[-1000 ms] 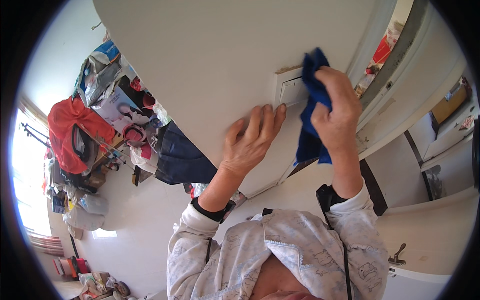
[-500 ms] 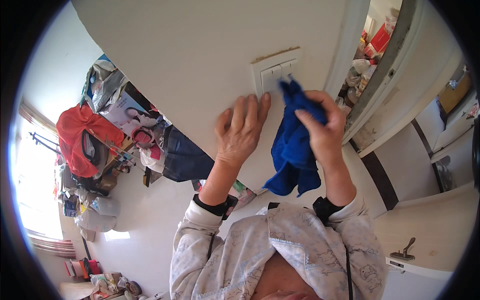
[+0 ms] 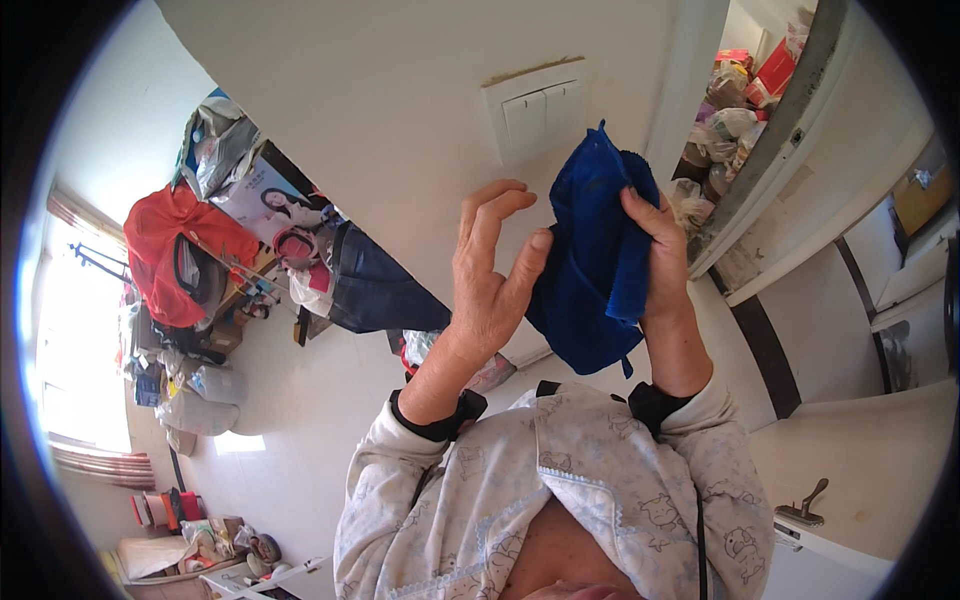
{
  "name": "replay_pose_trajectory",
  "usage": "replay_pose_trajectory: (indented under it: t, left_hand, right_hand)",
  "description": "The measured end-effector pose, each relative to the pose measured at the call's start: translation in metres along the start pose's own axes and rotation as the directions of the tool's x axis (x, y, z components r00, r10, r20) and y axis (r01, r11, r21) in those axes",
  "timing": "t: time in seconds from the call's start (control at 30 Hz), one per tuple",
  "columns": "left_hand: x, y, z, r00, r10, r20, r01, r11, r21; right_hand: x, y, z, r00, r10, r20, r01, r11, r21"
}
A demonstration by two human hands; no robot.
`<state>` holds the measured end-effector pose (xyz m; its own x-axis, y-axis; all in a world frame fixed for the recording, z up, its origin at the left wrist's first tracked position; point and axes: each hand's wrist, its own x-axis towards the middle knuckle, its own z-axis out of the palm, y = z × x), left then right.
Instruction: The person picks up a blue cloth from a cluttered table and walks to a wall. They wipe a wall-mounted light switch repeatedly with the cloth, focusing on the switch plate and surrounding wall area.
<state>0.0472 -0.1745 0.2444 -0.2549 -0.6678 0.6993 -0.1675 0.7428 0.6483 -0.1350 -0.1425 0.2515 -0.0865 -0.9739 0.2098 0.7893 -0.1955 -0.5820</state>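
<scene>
My right hand [image 3: 658,235] grips a dark blue cloth [image 3: 583,260], which hangs in loose folds in front of the wall, its thumb on top of the fabric. My left hand [image 3: 495,255] is just left of the cloth, open with fingers curved and apart, the thumb at or very near the cloth's left edge. Above both hands a white two-rocker switch [image 3: 525,122] sits in the white wall [image 3: 420,90], with a brownish strip along its top edge.
Piled bags, boxes, a red fabric item [image 3: 180,255] and dark fabric [image 3: 370,290] lie to the left, near a bright window [image 3: 75,330]. At the right are a door frame [image 3: 810,150], bagged goods [image 3: 730,125] and a door with a handle [image 3: 810,505].
The cloth has come down from the switch and is now held up below it, more spread. My left hand has left the switch plate and turned toward the cloth.
</scene>
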Motion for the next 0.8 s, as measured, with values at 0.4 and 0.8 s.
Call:
replay_pose_trajectory:
  t: [0.4, 0.8]
  left_hand:
    - [0.014, 0.036, 0.015, 0.977, -0.209, 0.029, 0.21, 0.953, -0.219]
    - [0.009, 0.012, 0.013, 0.84, -0.437, 0.321, 0.447, 0.224, -0.866]
  right_hand:
    - [-0.013, 0.011, 0.005, 0.974, -0.19, 0.123, 0.226, 0.783, -0.58]
    - [-0.016, 0.008, 0.002, 0.993, -0.066, -0.101, 0.037, 0.963, -0.266]
